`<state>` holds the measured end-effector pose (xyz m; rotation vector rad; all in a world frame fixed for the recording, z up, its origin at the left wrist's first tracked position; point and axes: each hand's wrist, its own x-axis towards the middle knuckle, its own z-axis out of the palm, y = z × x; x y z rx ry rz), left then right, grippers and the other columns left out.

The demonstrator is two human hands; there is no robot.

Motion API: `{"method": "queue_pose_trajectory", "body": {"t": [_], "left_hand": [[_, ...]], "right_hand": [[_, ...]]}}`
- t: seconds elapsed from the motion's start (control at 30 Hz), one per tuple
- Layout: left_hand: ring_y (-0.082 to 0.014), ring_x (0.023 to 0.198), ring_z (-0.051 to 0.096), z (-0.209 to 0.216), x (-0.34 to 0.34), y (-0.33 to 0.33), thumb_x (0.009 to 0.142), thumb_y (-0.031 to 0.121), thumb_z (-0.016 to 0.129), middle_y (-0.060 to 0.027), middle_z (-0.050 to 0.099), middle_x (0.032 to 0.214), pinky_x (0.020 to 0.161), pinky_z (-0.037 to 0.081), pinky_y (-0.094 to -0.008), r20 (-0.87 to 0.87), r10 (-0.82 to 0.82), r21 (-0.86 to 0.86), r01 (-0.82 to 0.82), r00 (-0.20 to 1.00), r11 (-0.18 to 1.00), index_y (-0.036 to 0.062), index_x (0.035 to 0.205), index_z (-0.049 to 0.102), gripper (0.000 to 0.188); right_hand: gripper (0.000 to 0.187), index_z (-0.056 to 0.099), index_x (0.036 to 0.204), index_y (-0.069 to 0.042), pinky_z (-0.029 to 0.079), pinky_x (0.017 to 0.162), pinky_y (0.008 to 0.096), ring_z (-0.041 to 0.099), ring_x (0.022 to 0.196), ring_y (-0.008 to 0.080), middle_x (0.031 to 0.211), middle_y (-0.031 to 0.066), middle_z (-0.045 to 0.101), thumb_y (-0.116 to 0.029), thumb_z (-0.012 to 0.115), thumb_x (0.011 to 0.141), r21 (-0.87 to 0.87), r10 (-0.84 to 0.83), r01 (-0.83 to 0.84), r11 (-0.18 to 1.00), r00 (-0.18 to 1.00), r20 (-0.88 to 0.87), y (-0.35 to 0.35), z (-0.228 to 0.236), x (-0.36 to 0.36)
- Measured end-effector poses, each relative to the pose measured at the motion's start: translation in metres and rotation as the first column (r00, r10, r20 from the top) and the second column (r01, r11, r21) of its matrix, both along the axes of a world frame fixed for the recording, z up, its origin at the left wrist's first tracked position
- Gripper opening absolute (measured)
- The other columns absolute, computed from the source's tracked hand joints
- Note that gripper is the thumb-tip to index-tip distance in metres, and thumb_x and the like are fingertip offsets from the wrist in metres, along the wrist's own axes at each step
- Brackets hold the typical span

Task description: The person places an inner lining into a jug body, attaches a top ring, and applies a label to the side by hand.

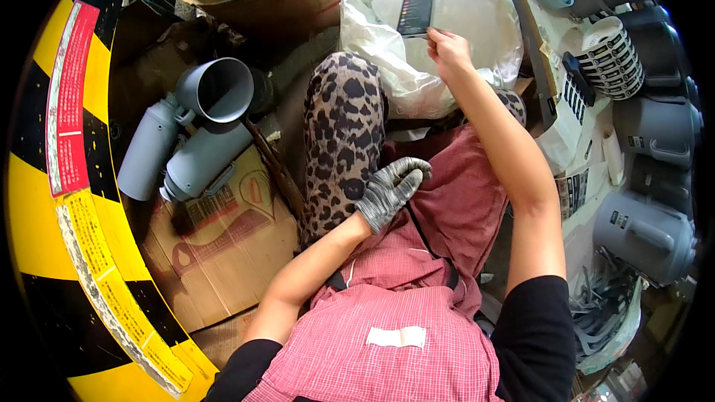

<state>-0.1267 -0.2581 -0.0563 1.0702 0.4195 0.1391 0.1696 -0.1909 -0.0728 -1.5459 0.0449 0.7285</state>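
My right hand (449,50) is bare and reaches forward, its fingers closed at the lower right corner of a dark smartphone (415,13). The phone's screen is lit, its text too small to make out. Beneath it spreads a white plastic bag (477,15), opened wide like a liner, in front of my knees. My left hand (387,192) wears a grey knitted glove and rests on my lap over a red apron (454,179). Its fingers are loosely bent, with the thumb apart and nothing visible in them.
Grey plastic jug bodies (216,91) lie on flattened cardboard (223,253) at left, beside a yellow-black striped edge (112,253). A cardboard box (275,11) holds thin dark pieces. On the right bench (588,164) stand several grey jugs (640,234) and a label roll (611,59).
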Motion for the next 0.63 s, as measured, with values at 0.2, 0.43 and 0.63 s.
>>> {"method": "queue_pose_trajectory", "body": {"t": [0.2,0.43,0.63], "left_hand": [[-0.0143,0.107,0.062,0.029,-0.002,0.012,0.107,0.03,0.051,-0.0062,0.068,0.114,0.099,0.05,-0.0326,0.106,0.092,0.077,-0.1,0.99,0.992,0.0018,0.126,0.062,0.036],[-0.0331,0.126,0.059,0.072,-0.004,0.034,0.088,0.077,0.05,-0.0177,0.057,0.14,0.106,0.05,-0.052,0.29,0.18,-0.597,0.031,0.94,0.802,0.0019,0.15,0.038,0.098],[-0.0422,0.124,0.059,0.083,-0.041,0.019,0.086,0.074,0.058,-0.0234,0.048,0.147,0.106,0.046,-0.0604,0.356,0.13,-0.757,0.205,0.925,0.62,0.0023,0.15,0.037,0.098]], "right_hand": [[0.034,0.066,0.125,0.006,0.048,0.073,0.0244,0.059,0.084,0.0081,0.101,0.0027,0.069,-0.013,0.066,0.097,0.117,0.094,-0.13,0.985,0.958,0.271,-0.112,0.082,-0.068],[0.033,0.062,0.127,0.01,0.047,0.088,0.0244,0.061,0.099,0.0097,0.109,0.0036,0.067,-0.006,0.061,0.099,0.341,0.329,-0.305,0.889,0.944,-0.013,-0.207,0.137,-0.214],[0.04,0.058,0.125,0.001,0.045,0.098,0.0297,0.058,0.109,0.016,0.12,0.0087,0.06,-0.006,0.07,0.088,0.032,0.205,-0.276,0.961,0.78,0.591,-0.23,0.117,-0.245]]}}
